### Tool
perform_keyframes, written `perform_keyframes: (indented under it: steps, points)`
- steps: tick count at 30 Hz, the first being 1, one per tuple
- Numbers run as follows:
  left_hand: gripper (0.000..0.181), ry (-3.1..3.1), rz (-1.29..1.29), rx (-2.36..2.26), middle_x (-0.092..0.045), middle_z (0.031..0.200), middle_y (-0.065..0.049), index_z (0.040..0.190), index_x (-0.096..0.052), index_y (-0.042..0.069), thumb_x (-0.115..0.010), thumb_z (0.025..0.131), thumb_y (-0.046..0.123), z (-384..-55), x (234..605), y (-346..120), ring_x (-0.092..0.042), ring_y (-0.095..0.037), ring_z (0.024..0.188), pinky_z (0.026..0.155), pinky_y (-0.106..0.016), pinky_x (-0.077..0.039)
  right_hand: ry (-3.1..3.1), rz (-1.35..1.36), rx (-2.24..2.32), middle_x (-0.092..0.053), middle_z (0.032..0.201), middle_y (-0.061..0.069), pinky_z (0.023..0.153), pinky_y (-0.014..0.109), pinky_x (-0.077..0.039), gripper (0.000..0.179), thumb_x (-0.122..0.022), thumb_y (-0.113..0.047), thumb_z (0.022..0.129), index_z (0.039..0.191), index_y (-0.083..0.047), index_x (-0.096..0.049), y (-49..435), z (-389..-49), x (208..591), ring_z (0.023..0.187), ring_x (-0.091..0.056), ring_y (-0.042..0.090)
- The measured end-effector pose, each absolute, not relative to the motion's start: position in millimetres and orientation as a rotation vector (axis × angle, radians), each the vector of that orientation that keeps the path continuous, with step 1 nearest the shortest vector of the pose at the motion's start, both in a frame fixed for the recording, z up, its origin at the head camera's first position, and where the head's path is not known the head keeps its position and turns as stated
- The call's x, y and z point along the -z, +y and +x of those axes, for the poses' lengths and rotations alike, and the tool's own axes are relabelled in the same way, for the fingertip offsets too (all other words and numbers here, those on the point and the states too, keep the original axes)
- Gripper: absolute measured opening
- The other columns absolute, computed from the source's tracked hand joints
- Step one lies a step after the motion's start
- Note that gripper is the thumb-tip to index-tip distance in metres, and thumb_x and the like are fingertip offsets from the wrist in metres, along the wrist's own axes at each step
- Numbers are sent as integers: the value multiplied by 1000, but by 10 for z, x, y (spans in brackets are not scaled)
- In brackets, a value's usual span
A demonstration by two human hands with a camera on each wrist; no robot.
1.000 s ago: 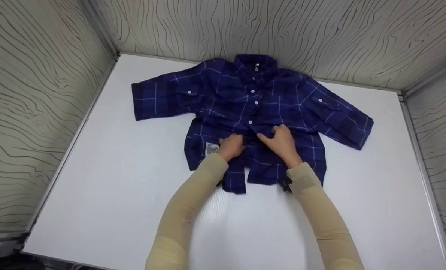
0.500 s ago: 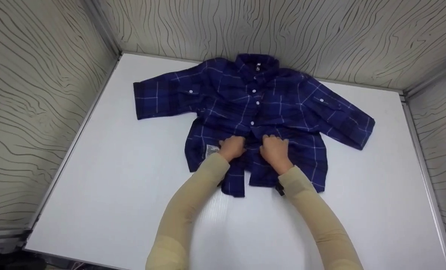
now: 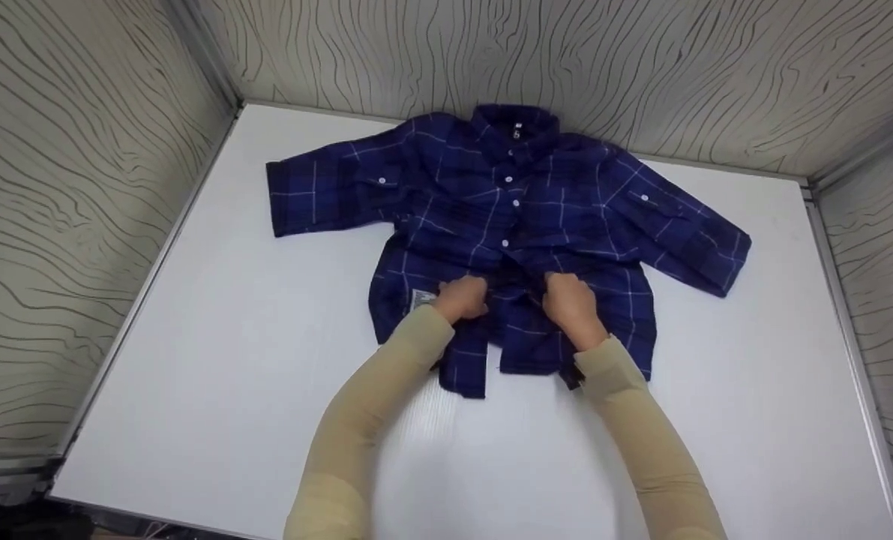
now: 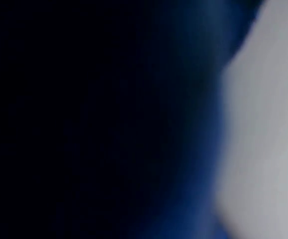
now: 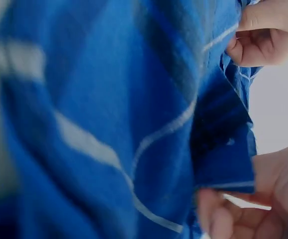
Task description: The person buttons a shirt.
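A navy plaid button-up shirt (image 3: 453, 217) lies front up in the head view, collar at the far side and sleeves spread out. My left hand (image 3: 462, 298) grips the lower front left of the opening, fingers curled into the cloth. Across the gap, my right hand (image 3: 572, 306) pinches the other front edge, which lifts into a fold. In the right wrist view both hands hold cloth; the nearer one, my right hand (image 5: 253, 199), pinches the buttoned strip's edge. Dark, blurred shirt cloth (image 4: 109, 124) fills most of the left wrist view.
The shirt lies on a white table (image 3: 214, 375). Wood-grain panels (image 3: 431, 52) enclose its back and sides, and the collar reaches the back panel. A printed label (image 3: 422, 298) shows beside my left hand. White buttons (image 3: 505, 243) run down the upper front.
My right hand has gone from spread thumb and fingers to a curled grip, then shifted slightly right, drawing the front edge along. The left hand keeps its hold nearly in place.
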State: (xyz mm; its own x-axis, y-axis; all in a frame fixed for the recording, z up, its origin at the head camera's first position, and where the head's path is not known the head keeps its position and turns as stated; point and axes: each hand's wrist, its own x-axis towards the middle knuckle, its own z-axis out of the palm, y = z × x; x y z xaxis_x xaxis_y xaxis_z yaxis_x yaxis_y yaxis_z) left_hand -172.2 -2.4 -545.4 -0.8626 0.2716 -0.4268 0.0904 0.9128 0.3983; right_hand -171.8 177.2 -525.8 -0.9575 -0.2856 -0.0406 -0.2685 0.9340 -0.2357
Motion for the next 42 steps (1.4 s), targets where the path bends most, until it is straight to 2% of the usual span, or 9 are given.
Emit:
perform_keyframes:
  steps: [4, 7, 11, 16, 23, 28, 34, 39, 42]
  points:
    - [29, 2463, 346, -530, -47, 61, 0, 58, -44, 12, -58, 82, 17, -1720, 5409, -81, -45, -16, 58, 68, -35, -40, 2946, -417, 423, -58, 72, 21, 55, 49, -43, 6, -57, -5, 77, 74, 0, -55, 1783, -1717, 5274, 64, -55, 37]
    - [30, 2441, 372, -575, -40, 55, 1, 57, -42, 11, -57, 83, 16, -1737, 5389, -91, -37, -15, 51, 55, -29, -35, 2944, -403, 405, -56, 68, 15, 55, 47, -43, 16, -63, -15, 78, 71, -2, -55, 1759, -1742, 5268, 62, -54, 32]
    - [10, 2679, 315, -608, -55, 77, -5, 82, -57, 5, -53, 86, 14, -1791, 5438, -21, -53, -17, 67, 63, -29, -44, 3020, -434, 398, -54, 68, 14, 56, 45, -43, 21, -67, -19, 77, 73, -2, -55, 1667, -1811, 5287, 63, -54, 32]
    - [21, 2916, 154, -640, -55, 102, -14, 107, -56, 4, -51, 89, 13, -1870, 5557, 122, -59, -26, 81, 68, -34, -49, 3065, -552, 549, -58, 76, 18, 63, 46, -44, 11, -61, -9, 80, 81, 2, -58, 1565, -1906, 5394, 71, -56, 36]
    - [17, 3018, -4, -692, -61, 91, -12, 101, -55, 6, -45, 93, 17, -1940, 5635, 194, -61, -27, 78, 65, -37, -49, 2938, -415, 1031, -61, 76, 19, 64, 41, -45, 12, -57, -4, 84, 83, 7, -62, 1651, -1963, 5454, 66, -55, 29]
    - [22, 3006, -121, -685, -62, 91, -11, 102, -57, 6, -47, 92, 23, -1990, 5620, 183, -61, -28, 78, 65, -38, -48, 2843, -336, 1101, -54, 65, 8, 57, 32, -39, 15, -60, -9, 83, 76, 4, -59, 1687, -1982, 5418, 56, -45, 18]
    - [16, 2689, -271, -982, -60, 86, -4, 90, -59, 8, -51, 90, 22, -2066, 5518, 116, -57, -19, 77, 69, -32, -45, 2778, -376, 1114, -53, 72, 9, 65, 34, -40, 11, -58, -6, 83, 78, 3, -55, 1630, -1992, 5390, 67, -49, 23]
    - [22, 2549, 6, -1197, -48, 64, 0, 66, -48, 11, -58, 85, 18, -2372, 6197, 32, -45, -13, 54, 51, -25, -38, 2782, -323, 1232, -57, 84, 17, 72, 40, -41, 10, -55, -5, 85, 84, 4, -55, 1541, -1994, 5407, 77, -52, 29]
    - [27, 2538, 50, -1103, -46, 57, -1, 60, -46, 9, -61, 82, 15, -2493, 6459, 62, -45, -16, 50, 50, -27, -39, 2779, -327, 1268, -58, 83, 18, 71, 41, -42, 10, -56, -5, 84, 84, 5, -56, 1479, -1977, 5425, 76, -53, 30]
